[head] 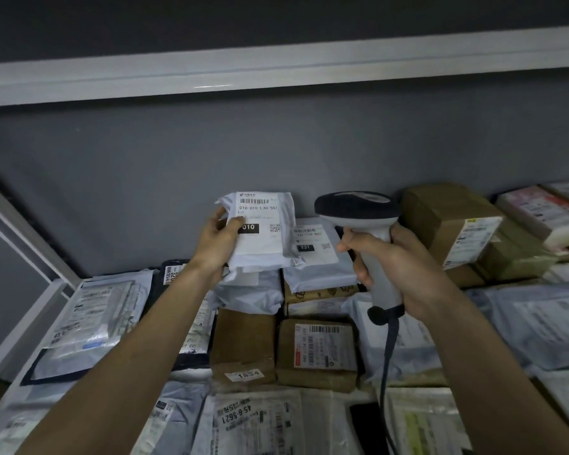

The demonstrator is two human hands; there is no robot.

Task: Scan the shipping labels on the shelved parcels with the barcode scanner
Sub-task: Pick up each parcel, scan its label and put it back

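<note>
Here, parcel (pixel 260 229) and scanner (pixel 372 244) in hands.

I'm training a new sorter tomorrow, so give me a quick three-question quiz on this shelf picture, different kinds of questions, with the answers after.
1. True or false: the right hand grips the barcode scanner by its handle.
2. Which number is printed white on black on the white parcel that the left hand holds up? A) 231 B) 010 C) 1834
3. Fill in: the small sticker on the brown box near the shelf's middle reads ____.

Key: 1 true; 2 B; 3 1834.
</note>
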